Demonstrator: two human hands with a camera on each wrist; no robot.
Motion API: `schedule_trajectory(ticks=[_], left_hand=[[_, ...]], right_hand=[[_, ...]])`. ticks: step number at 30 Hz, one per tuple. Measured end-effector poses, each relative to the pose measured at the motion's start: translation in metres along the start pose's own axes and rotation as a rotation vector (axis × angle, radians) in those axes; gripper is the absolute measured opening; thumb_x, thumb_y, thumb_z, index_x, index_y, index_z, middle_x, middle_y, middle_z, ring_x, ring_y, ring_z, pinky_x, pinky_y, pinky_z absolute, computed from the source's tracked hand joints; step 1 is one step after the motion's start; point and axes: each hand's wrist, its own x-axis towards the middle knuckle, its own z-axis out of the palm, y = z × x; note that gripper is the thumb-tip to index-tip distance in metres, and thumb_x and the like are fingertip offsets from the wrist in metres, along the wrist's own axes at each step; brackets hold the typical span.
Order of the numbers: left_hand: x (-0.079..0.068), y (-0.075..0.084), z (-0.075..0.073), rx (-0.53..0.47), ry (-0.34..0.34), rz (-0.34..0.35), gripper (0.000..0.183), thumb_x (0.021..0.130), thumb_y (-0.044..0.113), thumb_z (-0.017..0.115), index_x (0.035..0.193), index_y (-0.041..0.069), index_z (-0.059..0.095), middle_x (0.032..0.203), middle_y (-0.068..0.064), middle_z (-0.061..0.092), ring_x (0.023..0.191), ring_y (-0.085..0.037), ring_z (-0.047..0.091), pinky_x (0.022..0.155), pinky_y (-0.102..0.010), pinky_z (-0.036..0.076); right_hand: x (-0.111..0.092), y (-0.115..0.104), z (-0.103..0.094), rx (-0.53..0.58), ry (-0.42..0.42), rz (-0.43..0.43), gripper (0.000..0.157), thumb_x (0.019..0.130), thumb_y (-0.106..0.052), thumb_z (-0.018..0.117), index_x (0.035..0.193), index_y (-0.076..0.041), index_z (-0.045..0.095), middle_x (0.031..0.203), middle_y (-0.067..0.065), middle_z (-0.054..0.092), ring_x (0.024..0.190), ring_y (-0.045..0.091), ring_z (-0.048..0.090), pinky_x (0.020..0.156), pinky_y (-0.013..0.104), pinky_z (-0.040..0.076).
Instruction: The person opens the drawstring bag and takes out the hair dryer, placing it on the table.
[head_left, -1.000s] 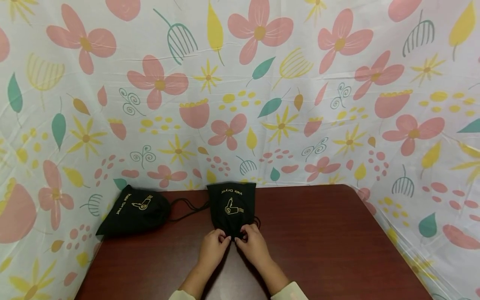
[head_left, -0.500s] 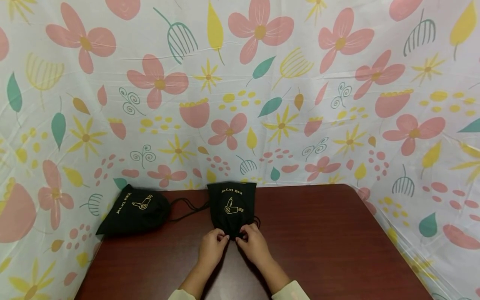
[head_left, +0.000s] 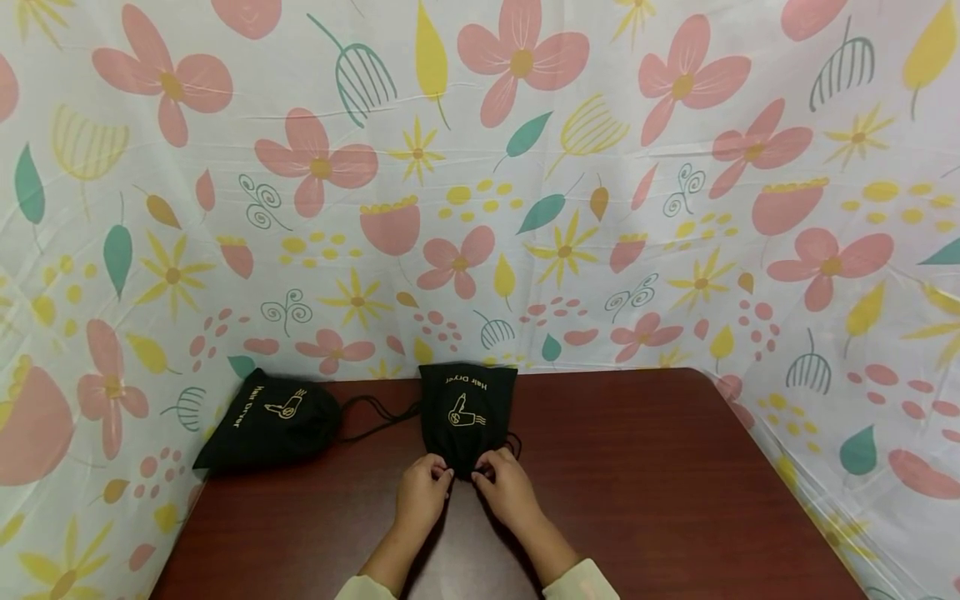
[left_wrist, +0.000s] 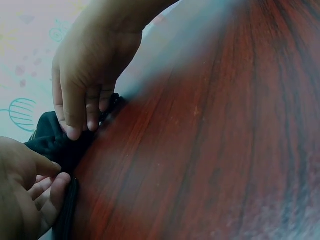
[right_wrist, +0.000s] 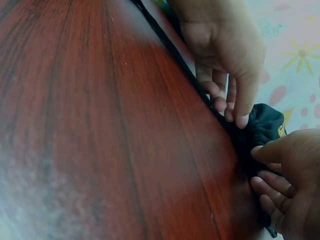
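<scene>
One black bag, the left bag [head_left: 262,433], lies at the left rear corner of the bench [head_left: 637,483], base outward, gathered end rightward. Black cords [head_left: 384,414] run from it to the center bag [head_left: 465,437]; their ends cannot be traced there. The left hand [head_left: 422,492] pinches the left side of the center bag's gathered neck; the fingertips mask the exact contact. The center bag lies at the rear middle, long axis front to back: wide base toward the floral curtain [head_left: 525,250], neck toward the hands, lettering [head_left: 476,386] inverted in the head view. The right hand [head_left: 506,490] pinches the neck's right side, partly covering it. Both sleeves [head_left: 581,583] are cut off below.
</scene>
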Motion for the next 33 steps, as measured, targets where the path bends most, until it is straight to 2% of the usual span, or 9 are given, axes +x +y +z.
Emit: schedule_trajectory(ticks=[9,17,25,33], left_hand=[[0.0007,-0.0010,-0.0007,-0.012,0.009,0.002,0.011,0.083,0.011,0.072,0.077,0.013,0.063,0.070,0.004,0.063,0.047,0.002,0.053,0.051,-0.017,0.044],[0.0004,-0.0016,-0.0018,-0.063,-0.008,-0.003,0.010,0.082,0.009,0.070,0.077,0.013,0.062,0.069,0.003,0.061,0.047,0.001,0.053,0.048,-0.018,0.045],[0.0014,-0.0014,-0.0037,-0.134,-0.072,-0.095,0.011,0.082,0.012,0.070,0.077,0.017,0.062,0.068,0.004,0.063,0.048,-0.006,0.056,0.047,-0.022,0.047],[0.0024,-0.0041,-0.0036,-0.197,-0.112,-0.161,0.005,0.085,0.015,0.068,0.081,0.013,0.065,0.071,0.001,0.064,0.051,-0.009,0.057,0.047,-0.024,0.050]], right_hand=[[0.0006,0.0010,0.0003,-0.018,-0.017,0.004,0.009,0.088,-0.018,0.070,0.088,-0.017,0.062,0.088,-0.003,0.054,0.078,0.008,0.059,0.067,0.020,0.048],[0.0008,0.0026,0.0010,0.005,0.003,0.012,0.009,0.088,-0.016,0.071,0.087,-0.017,0.062,0.087,-0.004,0.054,0.078,0.007,0.057,0.068,0.020,0.047],[-0.0002,0.0046,-0.0008,0.033,0.009,0.035,0.009,0.088,-0.019,0.071,0.088,-0.020,0.063,0.088,-0.006,0.054,0.078,0.006,0.057,0.068,0.020,0.047],[-0.0005,0.0064,-0.0009,0.033,0.006,0.039,0.009,0.087,-0.020,0.072,0.088,-0.020,0.063,0.087,-0.007,0.055,0.077,0.005,0.057,0.069,0.020,0.047]])
